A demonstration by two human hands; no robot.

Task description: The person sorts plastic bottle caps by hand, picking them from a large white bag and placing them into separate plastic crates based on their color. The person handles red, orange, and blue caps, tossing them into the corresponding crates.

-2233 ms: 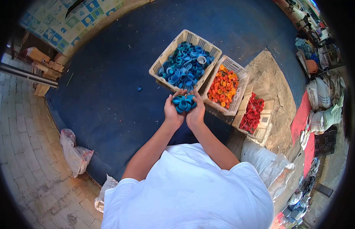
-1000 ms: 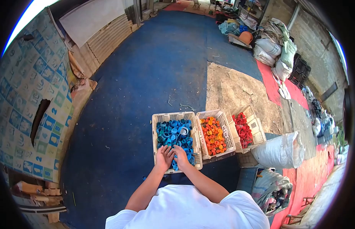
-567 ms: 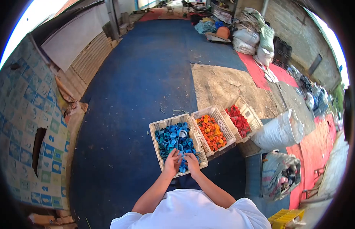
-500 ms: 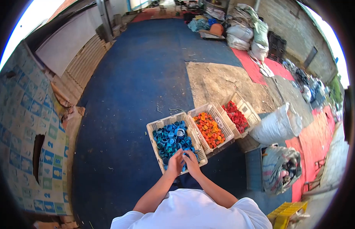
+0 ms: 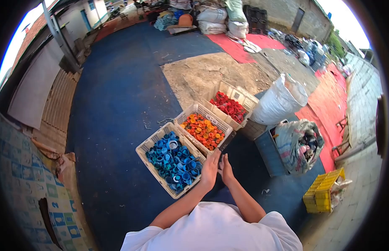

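Note:
My left hand (image 5: 210, 168) is at the right edge of the crate of blue caps (image 5: 173, 161), its fingers together and pointing forward. Close beside it on the right is my right hand (image 5: 226, 170), palm turned inward. A small dark patch shows between the two hands, too small to make out. Just beyond my fingertips stands the crate of orange and yellow caps (image 5: 203, 130). Farther back is a crate of red caps (image 5: 229, 106).
A white sack (image 5: 278, 100) stands right of the crates. Nearer are a grey-blue bin (image 5: 270, 154) with a stuffed woven bag (image 5: 293, 146) and a yellow crate (image 5: 322, 192). Blue sheeting (image 5: 115, 125) covers the floor.
The view has turned right, so the crates appear farther left. Both hands have left the blue caps and moved to the right of that crate.

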